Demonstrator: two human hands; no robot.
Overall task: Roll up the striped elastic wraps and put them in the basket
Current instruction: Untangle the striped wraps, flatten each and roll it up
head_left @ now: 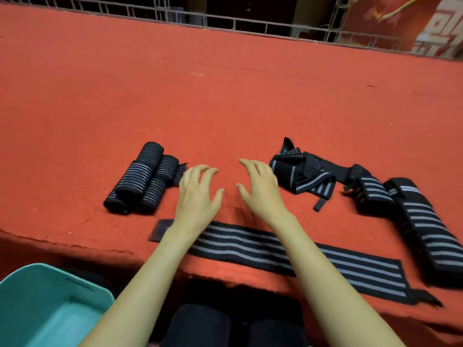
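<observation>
Items I log on the red mat (225,96): two rolled wraps (140,179) at left; one flat wrap (338,266) along the near edge, under both forearms; tangled wraps (300,171) and a folded pile (413,221) at right. Left hand (198,194) and right hand (260,189): fingers spread, empty. Teal basket (37,284) lower left.

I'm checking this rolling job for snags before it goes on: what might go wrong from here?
1. The flat wrap lies along the table edge, its right tail hanging over; it may slip off.
2. The rolled wraps sit loose and unsecured, so they might unroll when carried to the teal basket.
3. The tangled wraps overlap; lifting one may drag another.
</observation>
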